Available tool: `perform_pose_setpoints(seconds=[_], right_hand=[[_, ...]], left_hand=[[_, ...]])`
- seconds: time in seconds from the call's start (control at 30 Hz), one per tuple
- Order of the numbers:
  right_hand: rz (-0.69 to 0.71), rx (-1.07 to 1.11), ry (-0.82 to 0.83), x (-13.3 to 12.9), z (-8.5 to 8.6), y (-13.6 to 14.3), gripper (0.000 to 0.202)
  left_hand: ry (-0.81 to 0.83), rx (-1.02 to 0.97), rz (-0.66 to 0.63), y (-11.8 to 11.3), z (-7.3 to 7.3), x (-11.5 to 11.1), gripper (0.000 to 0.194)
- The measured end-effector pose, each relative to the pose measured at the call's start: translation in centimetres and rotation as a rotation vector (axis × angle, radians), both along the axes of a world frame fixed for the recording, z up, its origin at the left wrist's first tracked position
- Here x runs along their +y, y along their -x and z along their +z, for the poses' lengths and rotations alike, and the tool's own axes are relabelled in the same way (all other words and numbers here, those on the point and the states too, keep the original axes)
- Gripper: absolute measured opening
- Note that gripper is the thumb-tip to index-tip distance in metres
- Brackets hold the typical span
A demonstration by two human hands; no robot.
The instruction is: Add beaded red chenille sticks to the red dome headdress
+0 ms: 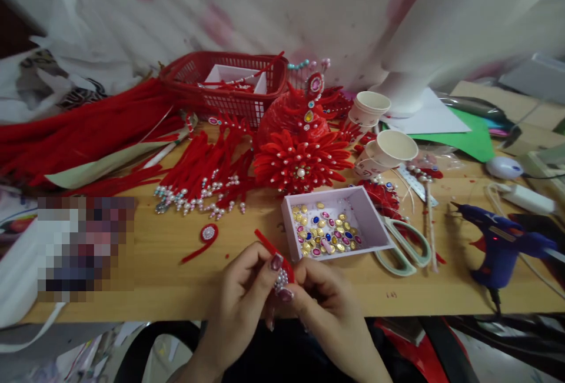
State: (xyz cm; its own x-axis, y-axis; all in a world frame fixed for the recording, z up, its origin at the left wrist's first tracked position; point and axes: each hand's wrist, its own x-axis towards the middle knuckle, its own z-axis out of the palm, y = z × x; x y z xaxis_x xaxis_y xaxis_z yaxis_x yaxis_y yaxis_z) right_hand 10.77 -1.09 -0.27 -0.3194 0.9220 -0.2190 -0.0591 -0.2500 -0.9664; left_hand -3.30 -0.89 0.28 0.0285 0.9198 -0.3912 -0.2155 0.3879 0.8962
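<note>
Both hands meet just above the table's front edge. Between the fingertips of my left hand (247,289) and my right hand (324,297) is a red chenille stem (267,243) curled around a pearl cluster (281,279). Each thumb presses on the cluster's edge, and a straight end of the stem sticks out to the upper left. To the left lies a similar finished-looking piece, a red chenille curl (209,233) with a pearl centre and a loose tail. Just beyond my right hand stands a white box (293,242) of gold, pink and blue gems.
Behind the box sits a red pearl-tipped flower (304,162). Scissors (404,247) and a blue glue gun (498,245) lie to the right, its cord hanging forward. Paper cups (397,147), a red basket (260,106) and bundled red stems (97,127) fill the back.
</note>
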Motion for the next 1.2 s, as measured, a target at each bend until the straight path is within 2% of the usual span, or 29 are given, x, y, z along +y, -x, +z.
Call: perform_pose_setpoints(seconds=[0.13,0.17,0.3,0.4,0.47,0.53,0.7,0.83,0.9,0.97,1.07,1.2], right_hand=[[-0.011,-0.011,0.009,0.1,-0.7,0.3,0.035],[0.003,0.004,0.010,0.1,-0.7,0.3,0.034],[0.018,-0.058,-0.020,-0.3,-0.3,0.3,0.039],[-0.050,-0.165,-0.039,-0.7,0.1,0.4,0.046],[-0.052,-0.202,-0.040,-0.8,0.3,0.5,0.049],[-0.018,-0.212,-0.057,-0.8,0.2,0.5,0.053],[0.122,-0.045,-0.135,-0.5,-1.2,0.9,0.063],[0.253,0.167,0.006,-0.5,-2.0,1.3,0.072],[0.286,0.230,0.126,-0.7,-2.0,1.3,0.073],[0.312,0.253,0.217,-0.8,-2.0,1.2,0.074],[0.341,0.244,0.269,-0.9,-2.3,1.0,0.076],[0.293,0.253,0.291,-1.0,-2.8,1.1,0.074]], left_hand=[[-0.007,0.178,0.235,1.8,-1.5,0.8,0.037],[-0.022,0.282,0.248,2.5,-2.0,1.2,0.035],[-0.237,0.830,0.123,4.9,-3.4,2.5,0.033],[-0.381,1.051,0.244,6.0,-3.5,2.7,0.021],[-0.438,1.051,0.340,6.3,-3.1,2.2,0.018],[-0.478,0.940,0.354,6.3,-2.6,1.4,0.019],[-0.553,0.368,0.138,3.4,-1.6,-0.8,0.025],[-0.505,0.153,0.118,1.0,-1.7,-1.3,0.019],[-0.561,0.203,0.074,0.7,-1.9,-1.4,0.013],[-0.698,0.344,0.014,0.8,-2.1,-1.5,0.009],[-0.841,0.534,-0.008,0.9,-2.3,-1.8,0.017],[-0.918,0.736,0.023,0.8,-2.5,-2.0,0.021]])
